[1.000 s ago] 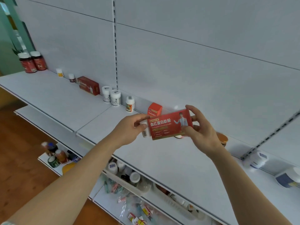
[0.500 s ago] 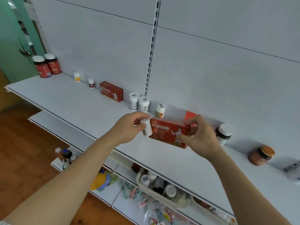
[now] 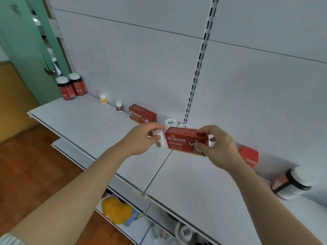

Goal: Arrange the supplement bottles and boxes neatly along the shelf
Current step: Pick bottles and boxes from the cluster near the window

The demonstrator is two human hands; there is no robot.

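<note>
My right hand (image 3: 218, 147) grips a red supplement box (image 3: 184, 140) by its right end, held above the white shelf (image 3: 92, 126). My left hand (image 3: 141, 138) holds a small white bottle (image 3: 159, 140) just left of the box. Along the shelf's back stand two dark red-labelled bottles (image 3: 70, 86), a small yellow-labelled bottle (image 3: 103, 98), a small red-labelled bottle (image 3: 119, 105), a second red box (image 3: 142, 114) and two white bottles (image 3: 171, 123), partly hidden behind the held box.
Right of my hands, a smaller red box (image 3: 249, 156) and a dark bottle with a white lid (image 3: 292, 184) stand at the shelf's back. Lower shelves hold a yellow packet (image 3: 116, 210) and loose items. A green door frame (image 3: 26, 50) is at the left.
My view has swung left along the shelf. Both hands have carried the red box and the white bottle leftward, and the box now hangs in front of the two white bottles.
</note>
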